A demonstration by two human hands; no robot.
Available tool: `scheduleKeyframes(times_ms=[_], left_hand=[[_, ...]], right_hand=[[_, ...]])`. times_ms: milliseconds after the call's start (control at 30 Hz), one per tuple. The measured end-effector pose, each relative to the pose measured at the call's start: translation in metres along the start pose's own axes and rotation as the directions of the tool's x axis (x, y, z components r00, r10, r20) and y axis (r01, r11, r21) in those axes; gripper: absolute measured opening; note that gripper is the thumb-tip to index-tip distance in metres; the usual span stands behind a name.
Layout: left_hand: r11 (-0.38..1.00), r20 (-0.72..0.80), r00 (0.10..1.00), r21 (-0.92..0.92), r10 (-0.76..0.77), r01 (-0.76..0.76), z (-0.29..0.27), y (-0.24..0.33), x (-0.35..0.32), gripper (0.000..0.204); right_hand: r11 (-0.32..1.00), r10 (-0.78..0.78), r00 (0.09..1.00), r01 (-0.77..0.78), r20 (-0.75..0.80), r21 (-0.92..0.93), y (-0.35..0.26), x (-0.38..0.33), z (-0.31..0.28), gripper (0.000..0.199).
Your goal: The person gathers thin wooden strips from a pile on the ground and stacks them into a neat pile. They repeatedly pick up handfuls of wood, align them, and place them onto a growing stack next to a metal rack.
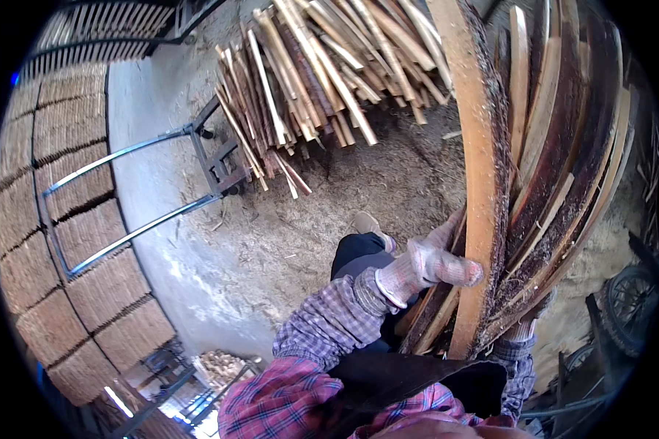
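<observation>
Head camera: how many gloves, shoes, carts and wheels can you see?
Gloves: 2, the left hand gripping the long plank, and the right hand mostly hidden under the bundle of slats
Shoes: 1
Carts: 1, a metal frame
Wheels: 1
Total: 5

The ground (300, 219) is packed earth strewn with sawdust and wood chips, paler where a smooth grey concrete strip (146, 117) runs along its left side. Beyond that strip stand stacked rows of thin wooden slats (66, 219), layer upon layer — a wall of them curving with the lens. A metal-framed cart (124, 190) rests on the concrete. Farther off lies a loose pile of split sticks (315, 73). At the right edge sits a dark wheel (630, 300) — daylight falls evenly.
</observation>
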State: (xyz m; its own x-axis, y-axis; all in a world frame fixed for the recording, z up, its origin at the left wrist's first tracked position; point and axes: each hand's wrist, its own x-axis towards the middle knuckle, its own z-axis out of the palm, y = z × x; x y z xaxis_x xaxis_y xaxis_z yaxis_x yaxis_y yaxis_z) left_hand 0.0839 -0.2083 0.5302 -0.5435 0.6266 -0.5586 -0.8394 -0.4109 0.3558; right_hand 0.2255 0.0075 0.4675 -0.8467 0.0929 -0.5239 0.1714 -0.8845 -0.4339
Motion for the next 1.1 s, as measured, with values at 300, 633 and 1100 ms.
scheduleKeyframes(times_ms=[300,633,1100], left_hand=[[0.993,-0.24,0.966,-0.038,0.098,-0.11,-0.105,0.057,-0.169,0.109],[0.955,-0.396,0.878,-0.007,0.269,-0.296,-0.222,0.122,-0.236,0.103],[0.864,-0.46,0.779,-0.048,0.427,-0.502,-0.588,0.276,-0.331,0.078]], right_hand=[[0.962,0.244,0.967,-0.251,-0.073,-0.104,0.124,-0.013,0.103,0.066],[0.835,0.523,0.852,-0.508,0.014,-0.213,0.244,0.07,0.174,0.069],[0.789,0.419,0.902,-0.416,-0.099,-0.451,0.57,0.237,0.288,0.045]])
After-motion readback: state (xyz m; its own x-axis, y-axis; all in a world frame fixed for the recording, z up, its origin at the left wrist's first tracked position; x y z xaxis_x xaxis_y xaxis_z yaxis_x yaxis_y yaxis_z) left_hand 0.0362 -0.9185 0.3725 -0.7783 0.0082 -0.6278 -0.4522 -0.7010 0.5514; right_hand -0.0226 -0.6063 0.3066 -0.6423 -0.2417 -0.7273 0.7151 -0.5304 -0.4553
